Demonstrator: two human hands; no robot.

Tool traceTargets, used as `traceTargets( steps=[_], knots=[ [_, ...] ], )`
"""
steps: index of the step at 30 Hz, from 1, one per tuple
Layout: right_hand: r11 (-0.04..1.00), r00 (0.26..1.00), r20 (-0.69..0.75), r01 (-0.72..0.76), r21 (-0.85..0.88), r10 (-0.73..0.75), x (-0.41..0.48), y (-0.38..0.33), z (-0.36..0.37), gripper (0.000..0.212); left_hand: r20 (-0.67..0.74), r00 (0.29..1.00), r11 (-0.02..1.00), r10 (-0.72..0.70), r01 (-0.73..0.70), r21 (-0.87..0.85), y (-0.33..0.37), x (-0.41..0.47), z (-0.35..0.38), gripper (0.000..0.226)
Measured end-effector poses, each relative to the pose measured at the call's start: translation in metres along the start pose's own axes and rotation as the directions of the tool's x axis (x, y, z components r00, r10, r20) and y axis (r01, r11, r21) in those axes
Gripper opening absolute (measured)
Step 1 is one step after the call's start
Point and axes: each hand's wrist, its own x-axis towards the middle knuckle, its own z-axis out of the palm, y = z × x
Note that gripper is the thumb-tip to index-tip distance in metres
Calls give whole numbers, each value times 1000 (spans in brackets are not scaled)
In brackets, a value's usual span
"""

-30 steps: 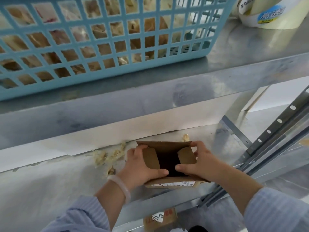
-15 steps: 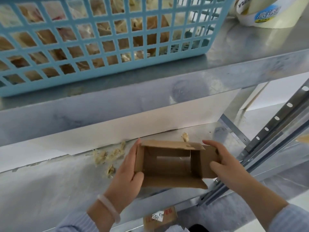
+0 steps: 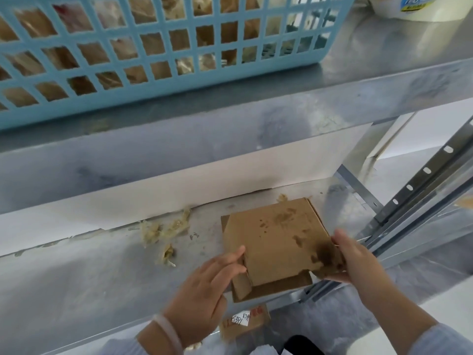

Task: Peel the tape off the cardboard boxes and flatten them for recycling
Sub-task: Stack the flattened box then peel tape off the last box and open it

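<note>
A small brown cardboard box point(image 3: 275, 239) lies collapsed on the metal shelf point(image 3: 89, 278), its stained broad face up and flaps sticking out at the near edge. My left hand point(image 3: 207, 285) touches its near left flap with relaxed fingers. My right hand point(image 3: 350, 257) grips the box's near right corner, where the cardboard is blurred. Crumpled bits of peeled tape point(image 3: 161, 231) lie on the shelf to the left of the box.
A blue plastic basket point(image 3: 158, 83) with peeled tape and scraps stands on the upper shelf, tape rolls point(image 3: 409, 8) at its right. Another labelled cardboard box point(image 3: 245, 324) sits below the shelf edge. A perforated metal upright point(image 3: 422, 180) rises at right.
The box stood open as a tube between my hands; now it is folded down flat on the shelf. My left hand moved from its left wall to the near flap.
</note>
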Motion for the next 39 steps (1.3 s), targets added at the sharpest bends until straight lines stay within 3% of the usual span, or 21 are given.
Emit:
traceTargets(
  steps=[3, 8, 11, 13, 16, 19, 21, 23, 29, 35, 37, 39],
  knots=[
    [953, 999, 35, 19, -301, -9, 8, 0, -1, 25, 5, 1000, 1000, 15, -15, -19, 0, 6, 3, 50],
    [974, 988, 107, -87, -209, 111, 17, 12, -8, 17, -89, 996, 1000, 2, -4, -24, 0, 33, 5, 42],
    [979, 972, 173, -133, -156, 159, 19, 22, -9, 21, -30, 998, 980, -46, 51, 194, -5, 46, 13, 56],
    [978, 968, 179, -153, -141, 178, 21, 27, -8, 22, 16, 998, 968, -63, 57, 245, -7, 51, 20, 62],
    [988, 968, 205, -133, -81, 147, 22, 30, -10, 26, -89, 992, 992, -87, 95, 86, -10, 57, 21, 59],
    [999, 965, 259, -38, -31, 44, 20, 27, -14, 30, -193, 942, 959, -275, 255, -119, -19, 70, 9, 57],
    [1000, 967, 254, 25, -13, -21, 19, 24, -16, 31, -58, 931, 921, -360, 346, -178, -28, 80, -4, 64],
    [997, 968, 242, 76, -18, -69, 18, 21, -17, 28, 87, 929, 915, -360, 370, -160, -37, 86, -16, 68],
    [981, 967, 206, 169, -92, -148, 19, 16, -17, 18, 316, 908, 959, -275, 281, 27, -39, 101, -41, 65],
    [989, 974, 211, 108, -101, -85, 22, 16, -17, 20, -22, 933, 908, -359, 354, 226, -39, 96, -43, 51],
    [980, 974, 217, 102, -174, -63, 22, 19, -13, 18, -89, 940, 894, -328, 340, 293, -36, 91, -31, 40],
    [956, 982, 179, 109, -273, -60, 20, 24, -7, 14, -69, 953, 906, -294, 301, 297, -33, 85, -13, 35]
  ],
)
